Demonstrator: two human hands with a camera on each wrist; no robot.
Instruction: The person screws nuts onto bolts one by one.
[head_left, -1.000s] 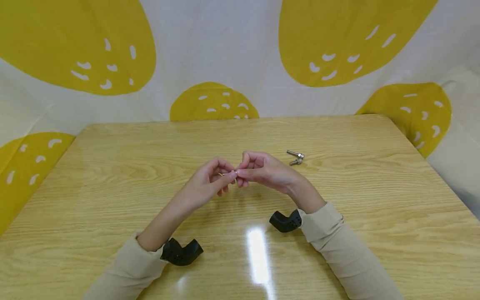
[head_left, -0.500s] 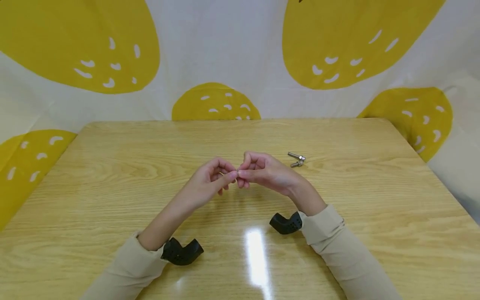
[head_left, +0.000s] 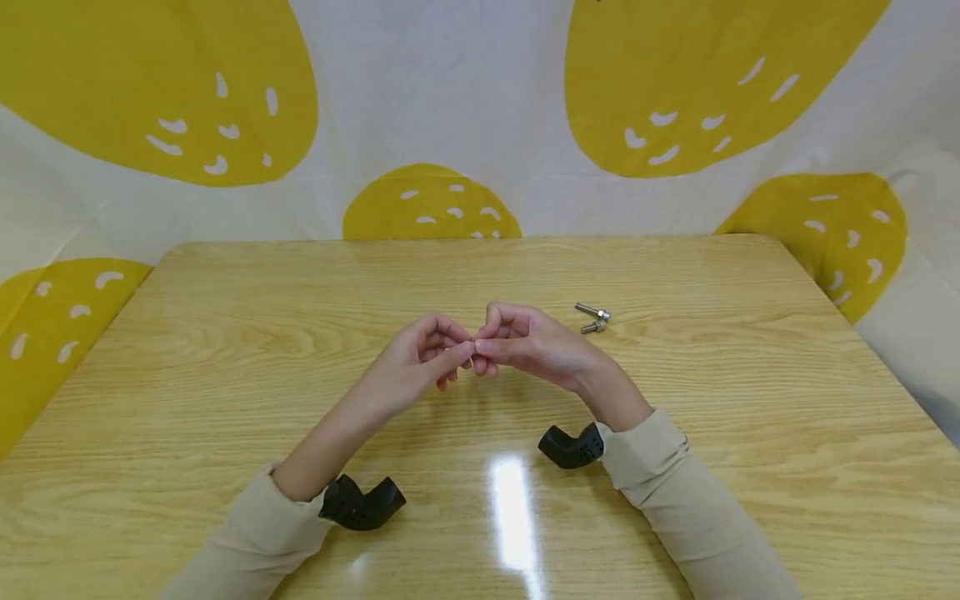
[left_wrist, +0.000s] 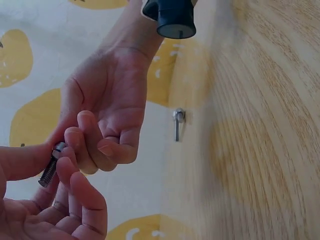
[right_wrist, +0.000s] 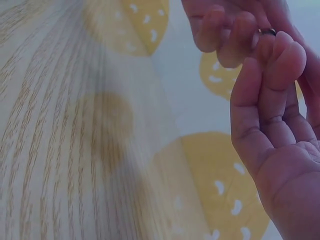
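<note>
Held off the table, a small metal bolt (left_wrist: 47,175) with a threaded shank is pinched between both hands' fingertips. My left hand (head_left: 408,367) grips it between thumb and fingers, the thread pointing out below. From the other side, my right hand (head_left: 543,346) pinches the bolt's upper end, where a wider metal part (left_wrist: 59,147), nut or head, shows partly. Fingers cover most of this end in the head view. In the right wrist view, only a dark bit of metal (right_wrist: 267,32) peeks out between the fingertips.
Beyond the right hand, a longer bolt (head_left: 588,309) and a shorter bolt (head_left: 592,327) lie close together on the wooden table (head_left: 300,292). A patterned cloth (head_left: 450,100) hangs behind the table's far edge. Black curved mounts (head_left: 572,447) sit at both wrists.
Both hands keep nearly the same place. The fingertips have shifted slightly around the bolt, and less metal shows between them than a second ago. The loose bolts lie still.
</note>
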